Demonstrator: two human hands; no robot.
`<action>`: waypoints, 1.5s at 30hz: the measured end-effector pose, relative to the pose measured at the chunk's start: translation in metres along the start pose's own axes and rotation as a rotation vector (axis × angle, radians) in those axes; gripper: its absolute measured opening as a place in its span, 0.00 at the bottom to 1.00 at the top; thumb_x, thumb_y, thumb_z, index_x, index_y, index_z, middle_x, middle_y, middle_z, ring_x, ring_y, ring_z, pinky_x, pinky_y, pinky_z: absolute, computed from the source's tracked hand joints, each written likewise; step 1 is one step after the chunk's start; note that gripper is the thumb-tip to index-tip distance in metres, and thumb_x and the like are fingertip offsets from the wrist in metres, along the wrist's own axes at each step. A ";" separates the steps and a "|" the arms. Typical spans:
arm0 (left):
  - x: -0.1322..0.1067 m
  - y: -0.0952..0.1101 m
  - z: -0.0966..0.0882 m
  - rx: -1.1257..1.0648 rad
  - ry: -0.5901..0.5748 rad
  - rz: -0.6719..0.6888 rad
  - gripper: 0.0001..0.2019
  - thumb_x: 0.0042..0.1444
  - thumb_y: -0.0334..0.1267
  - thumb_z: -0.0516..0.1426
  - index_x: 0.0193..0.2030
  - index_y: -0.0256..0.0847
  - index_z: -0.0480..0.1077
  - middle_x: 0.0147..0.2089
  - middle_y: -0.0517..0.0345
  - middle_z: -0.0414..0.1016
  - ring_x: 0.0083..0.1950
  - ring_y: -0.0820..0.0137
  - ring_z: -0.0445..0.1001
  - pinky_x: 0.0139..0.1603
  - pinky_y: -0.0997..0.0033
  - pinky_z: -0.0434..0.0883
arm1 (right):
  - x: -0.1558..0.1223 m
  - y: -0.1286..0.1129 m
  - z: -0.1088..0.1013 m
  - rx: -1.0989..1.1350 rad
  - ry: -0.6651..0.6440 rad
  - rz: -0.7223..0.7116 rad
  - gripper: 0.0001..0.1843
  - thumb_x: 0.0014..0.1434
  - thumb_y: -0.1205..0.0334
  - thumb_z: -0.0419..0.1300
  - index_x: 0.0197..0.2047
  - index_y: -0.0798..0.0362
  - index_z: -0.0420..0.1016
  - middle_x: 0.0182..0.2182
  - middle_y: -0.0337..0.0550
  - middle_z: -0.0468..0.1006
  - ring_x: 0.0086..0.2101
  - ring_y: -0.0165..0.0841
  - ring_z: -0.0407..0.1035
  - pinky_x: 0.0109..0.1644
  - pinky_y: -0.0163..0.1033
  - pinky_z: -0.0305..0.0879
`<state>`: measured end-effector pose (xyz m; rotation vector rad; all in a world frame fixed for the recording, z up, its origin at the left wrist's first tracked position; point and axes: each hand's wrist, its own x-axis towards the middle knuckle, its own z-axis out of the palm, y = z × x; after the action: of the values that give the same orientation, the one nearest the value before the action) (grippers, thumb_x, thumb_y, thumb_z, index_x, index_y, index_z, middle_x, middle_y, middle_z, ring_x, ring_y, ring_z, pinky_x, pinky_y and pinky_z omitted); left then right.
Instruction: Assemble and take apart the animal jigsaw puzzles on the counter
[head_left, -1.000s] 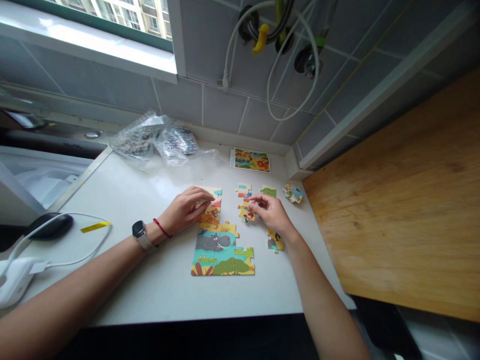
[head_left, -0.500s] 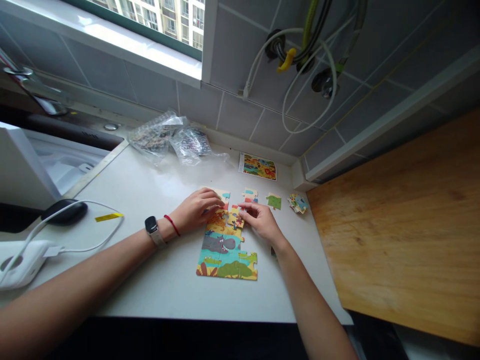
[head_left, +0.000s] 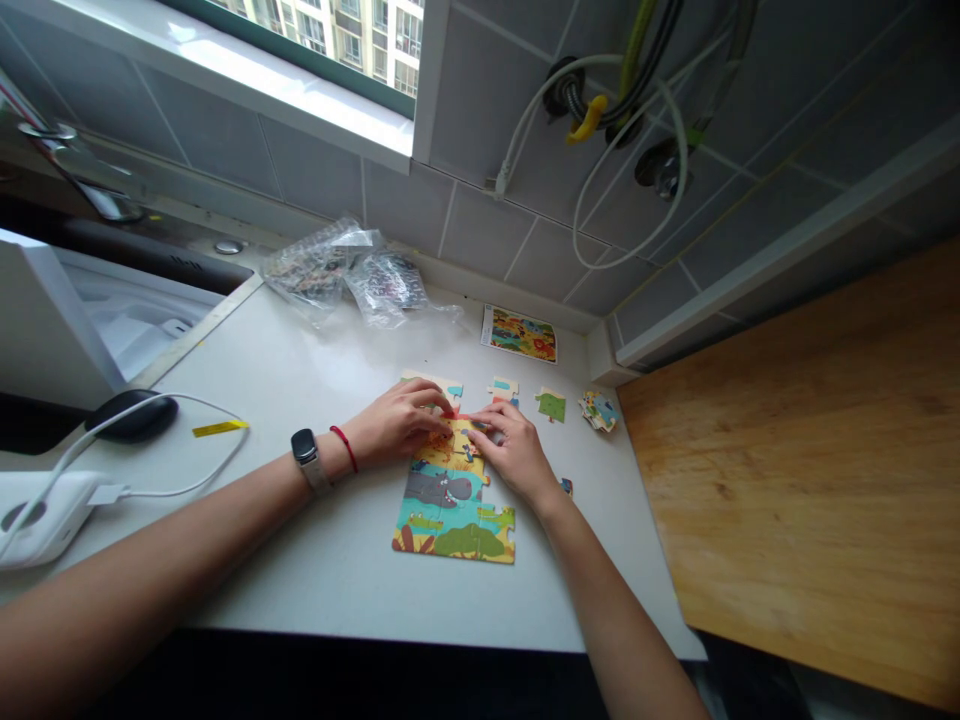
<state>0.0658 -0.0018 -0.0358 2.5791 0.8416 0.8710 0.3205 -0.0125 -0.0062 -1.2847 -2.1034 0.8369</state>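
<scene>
A partly joined jigsaw puzzle point(head_left: 442, 488) lies flat on the white counter, with a grey hippo and green crocodiles on it. My left hand point(head_left: 409, 415) rests at its upper left, fingers loosely bent and apart, fingertips touching the pieces. At the upper right of the joined part, my right hand point(head_left: 506, 440) has thumb and fingers on a yellow puzzle piece point(head_left: 463, 440), which sits flush against its neighbours. Part of that piece is hidden by the fingers. Behind the hands lie a loose blue-and-cream piece point(head_left: 504, 385) and a green piece point(head_left: 552, 404).
A small pile of pieces point(head_left: 598, 410) and a picture card point(head_left: 519, 334) lie toward the back right. Clear plastic bags point(head_left: 352, 275) lie by the wall. To the left are a black mouse point(head_left: 133, 416), a white cable and a white power strip point(head_left: 52, 515). Another piece point(head_left: 566, 486) shows beside my right wrist.
The yellow piece in my right hand has gone from tilted and slightly apart to flat among its neighbours. My right hand has shifted slightly left; a piece beside the wrist shows differently.
</scene>
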 end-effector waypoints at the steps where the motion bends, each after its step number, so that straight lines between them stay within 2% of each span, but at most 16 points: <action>1: 0.000 0.000 0.000 0.006 -0.006 0.012 0.13 0.62 0.27 0.62 0.47 0.49 0.83 0.54 0.52 0.81 0.58 0.57 0.73 0.59 0.53 0.72 | 0.000 -0.001 0.000 -0.020 -0.002 -0.001 0.11 0.64 0.64 0.67 0.50 0.48 0.85 0.44 0.45 0.79 0.47 0.38 0.75 0.56 0.43 0.72; 5: 0.001 0.000 0.000 0.025 -0.008 0.025 0.12 0.63 0.28 0.63 0.47 0.50 0.83 0.55 0.52 0.80 0.59 0.56 0.72 0.59 0.51 0.72 | -0.001 0.000 -0.001 -0.077 -0.006 0.025 0.13 0.61 0.63 0.71 0.50 0.48 0.84 0.45 0.45 0.79 0.49 0.40 0.74 0.58 0.46 0.70; 14: 0.001 0.000 0.001 0.005 0.013 0.028 0.10 0.65 0.31 0.62 0.46 0.50 0.84 0.54 0.52 0.81 0.58 0.57 0.73 0.59 0.50 0.72 | -0.002 0.002 0.000 -0.078 0.004 0.029 0.12 0.62 0.62 0.71 0.49 0.48 0.84 0.45 0.45 0.78 0.48 0.39 0.74 0.57 0.45 0.70; 21: 0.003 0.006 0.000 -0.034 0.025 -0.029 0.14 0.66 0.30 0.58 0.54 0.45 0.80 0.53 0.48 0.81 0.56 0.58 0.75 0.58 0.53 0.73 | 0.000 0.006 -0.002 -0.076 -0.004 0.035 0.11 0.64 0.61 0.68 0.50 0.49 0.84 0.46 0.46 0.76 0.45 0.37 0.74 0.55 0.44 0.72; 23: 0.003 0.007 -0.001 -0.045 0.027 -0.045 0.12 0.68 0.32 0.57 0.53 0.45 0.79 0.52 0.48 0.81 0.54 0.59 0.76 0.57 0.55 0.73 | -0.001 0.006 -0.008 -0.056 -0.054 0.033 0.15 0.63 0.59 0.70 0.54 0.49 0.83 0.49 0.47 0.75 0.45 0.37 0.74 0.55 0.44 0.73; 26: 0.004 0.007 -0.001 -0.046 0.020 -0.053 0.11 0.70 0.34 0.56 0.53 0.44 0.79 0.52 0.48 0.82 0.54 0.59 0.77 0.56 0.56 0.73 | -0.003 0.003 -0.016 -0.036 -0.203 -0.014 0.29 0.57 0.57 0.75 0.61 0.46 0.79 0.57 0.49 0.75 0.55 0.42 0.71 0.57 0.47 0.73; 28: 0.003 0.005 -0.001 -0.037 0.008 -0.057 0.12 0.70 0.32 0.55 0.54 0.43 0.78 0.52 0.48 0.82 0.54 0.60 0.77 0.56 0.57 0.72 | -0.004 0.001 -0.020 -0.037 -0.249 -0.036 0.33 0.55 0.59 0.77 0.63 0.44 0.77 0.59 0.49 0.74 0.60 0.45 0.68 0.59 0.49 0.72; 33: 0.002 0.001 0.000 -0.029 -0.004 -0.077 0.14 0.67 0.28 0.55 0.55 0.42 0.77 0.53 0.48 0.82 0.54 0.60 0.77 0.56 0.59 0.73 | -0.006 0.000 -0.019 -0.020 -0.238 -0.029 0.31 0.56 0.63 0.76 0.62 0.45 0.79 0.56 0.48 0.76 0.57 0.41 0.70 0.60 0.49 0.72; 39: 0.001 0.000 0.000 -0.032 -0.005 -0.094 0.17 0.65 0.24 0.53 0.55 0.40 0.76 0.53 0.48 0.81 0.54 0.60 0.78 0.56 0.57 0.74 | -0.007 0.001 -0.018 -0.024 -0.222 -0.043 0.29 0.56 0.64 0.76 0.60 0.46 0.80 0.56 0.48 0.76 0.57 0.41 0.70 0.63 0.50 0.71; 45: 0.001 0.000 -0.002 -0.063 -0.021 -0.069 0.19 0.60 0.21 0.55 0.52 0.43 0.79 0.54 0.51 0.82 0.56 0.60 0.77 0.58 0.56 0.74 | -0.010 0.001 -0.015 -0.153 -0.220 -0.142 0.18 0.61 0.62 0.71 0.55 0.44 0.84 0.56 0.48 0.74 0.53 0.42 0.71 0.63 0.52 0.70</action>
<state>0.0652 -0.0010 -0.0337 2.4858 0.8777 0.8356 0.3361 -0.0176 0.0017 -1.1453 -2.4426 0.7995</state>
